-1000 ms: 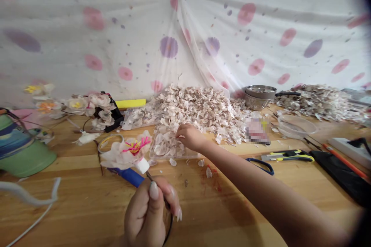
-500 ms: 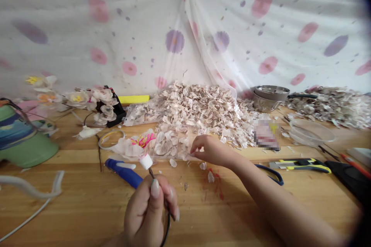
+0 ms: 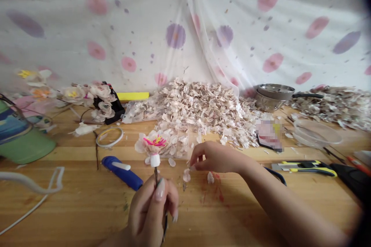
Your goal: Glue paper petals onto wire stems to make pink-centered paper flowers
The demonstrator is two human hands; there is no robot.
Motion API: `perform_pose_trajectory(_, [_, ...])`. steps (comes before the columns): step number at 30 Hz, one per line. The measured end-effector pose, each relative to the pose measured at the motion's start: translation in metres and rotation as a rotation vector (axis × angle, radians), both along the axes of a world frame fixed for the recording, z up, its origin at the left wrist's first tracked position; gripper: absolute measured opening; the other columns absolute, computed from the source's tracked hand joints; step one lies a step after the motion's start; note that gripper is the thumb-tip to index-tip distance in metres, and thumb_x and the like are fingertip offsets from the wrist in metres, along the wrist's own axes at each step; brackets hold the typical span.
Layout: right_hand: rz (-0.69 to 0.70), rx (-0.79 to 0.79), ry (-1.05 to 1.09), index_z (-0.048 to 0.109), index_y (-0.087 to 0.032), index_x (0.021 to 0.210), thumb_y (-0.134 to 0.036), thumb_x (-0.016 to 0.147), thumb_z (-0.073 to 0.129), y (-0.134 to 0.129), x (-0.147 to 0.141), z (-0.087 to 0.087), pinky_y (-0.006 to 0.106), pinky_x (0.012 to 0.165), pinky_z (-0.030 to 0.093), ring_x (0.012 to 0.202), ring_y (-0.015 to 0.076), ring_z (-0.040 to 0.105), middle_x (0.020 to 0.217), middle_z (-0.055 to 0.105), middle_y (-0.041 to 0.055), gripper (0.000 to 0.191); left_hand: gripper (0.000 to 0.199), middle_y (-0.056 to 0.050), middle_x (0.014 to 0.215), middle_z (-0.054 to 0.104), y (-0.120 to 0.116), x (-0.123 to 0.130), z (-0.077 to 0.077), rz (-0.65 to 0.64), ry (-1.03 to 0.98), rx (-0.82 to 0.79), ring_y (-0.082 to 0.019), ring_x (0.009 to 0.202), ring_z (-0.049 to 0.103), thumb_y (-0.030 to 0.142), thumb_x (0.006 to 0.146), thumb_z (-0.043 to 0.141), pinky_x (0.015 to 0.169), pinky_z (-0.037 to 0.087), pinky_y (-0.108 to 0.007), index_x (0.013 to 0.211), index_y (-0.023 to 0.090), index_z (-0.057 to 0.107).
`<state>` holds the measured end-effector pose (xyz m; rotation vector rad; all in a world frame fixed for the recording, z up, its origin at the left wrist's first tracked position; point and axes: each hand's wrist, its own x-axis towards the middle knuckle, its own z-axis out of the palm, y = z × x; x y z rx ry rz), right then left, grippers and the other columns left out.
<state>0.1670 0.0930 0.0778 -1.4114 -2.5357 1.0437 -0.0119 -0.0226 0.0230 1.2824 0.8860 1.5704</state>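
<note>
My left hand (image 3: 153,208) is closed round the dark thin stem (image 3: 156,173) of an artificial flower. This flower (image 3: 152,142) stands upright above the fist, with pale petals, pink and yellow stamens and a white collar (image 3: 155,160) below. To its right, my right hand (image 3: 217,158) pinches the edge of a pale petal (image 3: 187,175) low over the wooden table. Beyond that hand spreads a large heap of dried-looking petals (image 3: 199,104). Single loose petals lie nearby, one (image 3: 210,178) under the right wrist and another (image 3: 172,162) beside the flower.
A blue tool (image 3: 123,173) lies left of my left hand, near a white ring (image 3: 109,137). Flowers (image 3: 100,94) and a green cap (image 3: 31,148) are far left. Rightward are a utility knife (image 3: 307,167), metal bowls (image 3: 274,92) and a clear dish (image 3: 315,133).
The flower in my left hand has swung from tilted left to upright and moved right. My right hand has come slightly nearer, and a petal now shows at its fingertips.
</note>
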Motion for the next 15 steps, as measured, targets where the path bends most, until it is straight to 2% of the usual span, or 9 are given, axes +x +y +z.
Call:
perform_pose_trajectory(3, [-0.026,0.004,-0.002,0.08,-0.021,0.088,-0.021,0.077,0.069,0.003,-0.002,-0.006,0.025,0.067,0.045,0.075,0.0169,0.067,0.089,0.077,0.0036,0.015,0.041,0.0,0.052,0.054,0.0,0.003,0.003,0.056,-0.069,-0.025,-0.015,0.046,0.045,0.043,0.099,0.047,0.047,0.034,-0.029,0.064,0.024,0.058])
perform_pose_trajectory(10, [-0.24,0.182,0.086,0.076,-0.018,0.094,-0.025,0.088,0.061,0.021,0.0,-0.017,0.025,0.071,0.047,0.084,0.0171,0.067,0.093,0.076,0.0058,0.017,0.042,-0.001,0.051,0.054,-0.002,0.003,0.005,0.05,-0.08,-0.035,-0.016,0.047,0.045,0.046,0.098,0.049,0.048,0.034,-0.03,0.064,0.024,0.057])
perform_pose_trajectory(15, [-0.252,0.278,0.084,0.075,-0.019,0.105,-0.016,0.088,0.058,0.048,-0.01,-0.035,0.027,0.079,0.049,0.091,0.0188,0.066,0.105,0.074,0.0079,0.024,0.043,0.0,0.052,0.055,0.001,0.001,0.0,-0.007,-0.039,0.028,-0.015,0.047,0.047,0.045,0.101,0.044,0.047,0.037,-0.029,0.066,0.023,0.056])
